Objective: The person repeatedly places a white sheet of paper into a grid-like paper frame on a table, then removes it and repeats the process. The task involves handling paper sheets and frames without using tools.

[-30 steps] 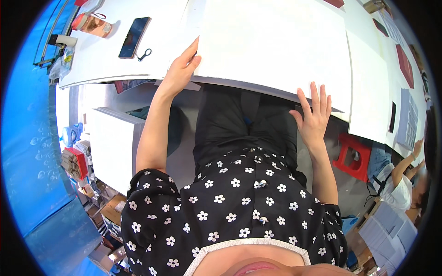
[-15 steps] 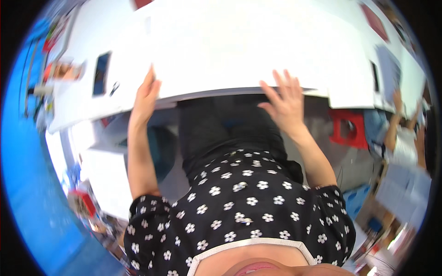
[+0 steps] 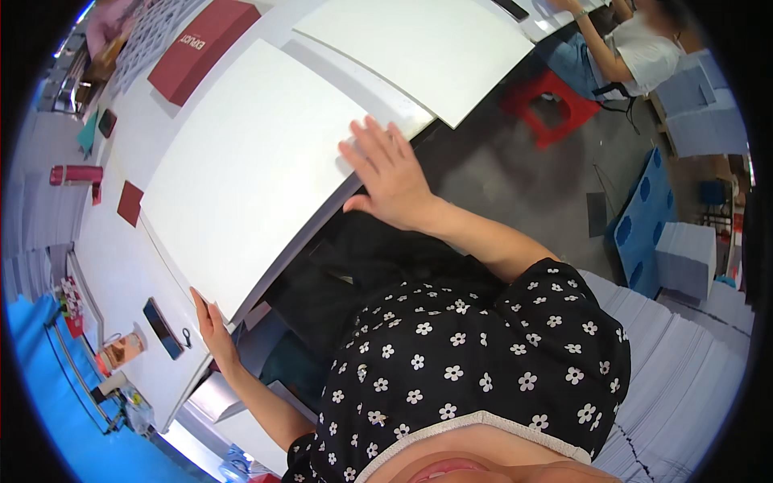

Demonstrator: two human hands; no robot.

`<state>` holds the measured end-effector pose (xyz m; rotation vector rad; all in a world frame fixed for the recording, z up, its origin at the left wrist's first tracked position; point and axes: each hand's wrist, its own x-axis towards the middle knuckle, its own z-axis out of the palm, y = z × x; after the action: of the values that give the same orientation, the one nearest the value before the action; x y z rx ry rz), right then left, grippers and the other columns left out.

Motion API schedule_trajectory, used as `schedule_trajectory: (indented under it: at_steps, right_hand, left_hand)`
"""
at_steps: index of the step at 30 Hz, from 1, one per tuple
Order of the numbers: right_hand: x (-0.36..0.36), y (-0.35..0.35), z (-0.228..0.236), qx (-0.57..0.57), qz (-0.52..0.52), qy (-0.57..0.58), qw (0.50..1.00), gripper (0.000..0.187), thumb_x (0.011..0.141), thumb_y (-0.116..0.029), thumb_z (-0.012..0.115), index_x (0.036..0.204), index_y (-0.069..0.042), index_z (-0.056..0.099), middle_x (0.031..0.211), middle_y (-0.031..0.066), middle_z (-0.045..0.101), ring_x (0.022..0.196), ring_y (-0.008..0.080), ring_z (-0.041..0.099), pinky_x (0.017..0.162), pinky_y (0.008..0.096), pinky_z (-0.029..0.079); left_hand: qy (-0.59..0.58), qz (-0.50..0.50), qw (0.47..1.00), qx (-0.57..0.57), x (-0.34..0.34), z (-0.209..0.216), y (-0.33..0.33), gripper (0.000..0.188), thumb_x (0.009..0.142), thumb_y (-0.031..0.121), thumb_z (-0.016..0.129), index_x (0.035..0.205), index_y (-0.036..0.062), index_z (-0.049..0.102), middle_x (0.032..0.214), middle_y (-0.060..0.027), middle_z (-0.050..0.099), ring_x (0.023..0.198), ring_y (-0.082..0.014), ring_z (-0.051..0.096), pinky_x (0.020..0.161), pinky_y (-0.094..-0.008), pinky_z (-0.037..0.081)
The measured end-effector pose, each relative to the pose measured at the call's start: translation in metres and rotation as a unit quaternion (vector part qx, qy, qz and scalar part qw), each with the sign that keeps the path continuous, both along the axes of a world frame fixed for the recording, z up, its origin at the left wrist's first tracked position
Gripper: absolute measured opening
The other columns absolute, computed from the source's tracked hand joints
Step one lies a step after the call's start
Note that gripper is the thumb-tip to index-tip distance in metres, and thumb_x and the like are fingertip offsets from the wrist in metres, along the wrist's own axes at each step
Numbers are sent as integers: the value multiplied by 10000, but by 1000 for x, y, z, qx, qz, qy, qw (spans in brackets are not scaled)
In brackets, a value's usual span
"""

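A large white board [image 3: 250, 153] lies on the white table in front of me, its near edge running along the table's front. My right hand [image 3: 392, 179] is open, fingers spread, over the board's near edge toward its right end. Whether its fingertips press on the board I cannot tell. My left hand [image 3: 212, 332] is at the board's left near corner, fingers stretched out along that side. Neither hand holds anything. A second white board [image 3: 435, 56] lies farther right.
On the table are a dark red box [image 3: 201, 48], a small red card [image 3: 130, 203], a phone [image 3: 163, 328], small scissors [image 3: 187, 337], an orange-labelled jar [image 3: 121, 352] and a pink bottle [image 3: 76, 175]. A red stool [image 3: 551, 109] stands right, near another person [image 3: 644, 52] seated at the table.
The view has swung round, so the table edge now slants up to the right and the boards show clearly. Both hands stay open beside the near edge.
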<state>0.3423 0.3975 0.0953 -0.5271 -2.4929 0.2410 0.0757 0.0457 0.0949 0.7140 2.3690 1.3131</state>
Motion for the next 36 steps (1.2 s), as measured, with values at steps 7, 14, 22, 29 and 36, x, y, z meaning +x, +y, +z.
schedule_trajectory:
  at_steps: [7, 14, 22, 29, 36]
  right_hand:
    - [12, 21, -9, -77, -60, 57, 994, 746, 800, -446, 747, 1367, -20, 513, 1395, 220, 501, 1178, 373, 543, 996, 459, 430]
    - [5, 47, 4, -65, -35, 50, 996, 562, 806, -426, 755, 1178, -34, 601, 1199, 149, 630, 1042, 278, 630, 862, 391, 457]
    - [-88, 115, 5, -100, 8, -107, 989, 588, 932, -614, 533, 1069, -64, 690, 1028, 139, 661, 969, 300, 621, 819, 436, 429]
    - [-194, 159, 5, -137, -2, -140, 981, 558, 975, -573, 500, 1141, -72, 679, 1122, 173, 631, 1054, 315, 611, 886, 453, 437]
    - [-233, 170, 1, -179, -25, -105, 978, 489, 986, -504, 526, 1157, -69, 673, 1162, 179, 630, 1064, 309, 632, 886, 436, 476]
  left_hand:
    - [-82, 10, 995, 61, -3, -4, -6, 545, 1057, 124, 450, 1559, 8, 273, 1611, -140, 299, 1458, -208, 302, 1184, -313, 211]
    - [-27, 7, 1000, 5, -2, 2, -3, 545, 1047, 122, 469, 1553, 12, 296, 1595, -143, 335, 1433, -212, 343, 1173, -308, 230]
    - [-15, 0, 999, -43, -4, 10, 2, 561, 1045, 123, 475, 1564, 38, 278, 1600, -138, 327, 1428, -201, 352, 1165, -300, 248]
    - [-25, 2, 996, -84, 3, 26, 11, 563, 1047, 118, 464, 1570, 55, 265, 1609, -172, 297, 1452, -233, 330, 1174, -307, 242]
    - [36, -16, 983, -179, 9, 39, 17, 555, 1050, 135, 449, 1568, 60, 265, 1577, -193, 357, 1442, -287, 372, 1163, -335, 282]
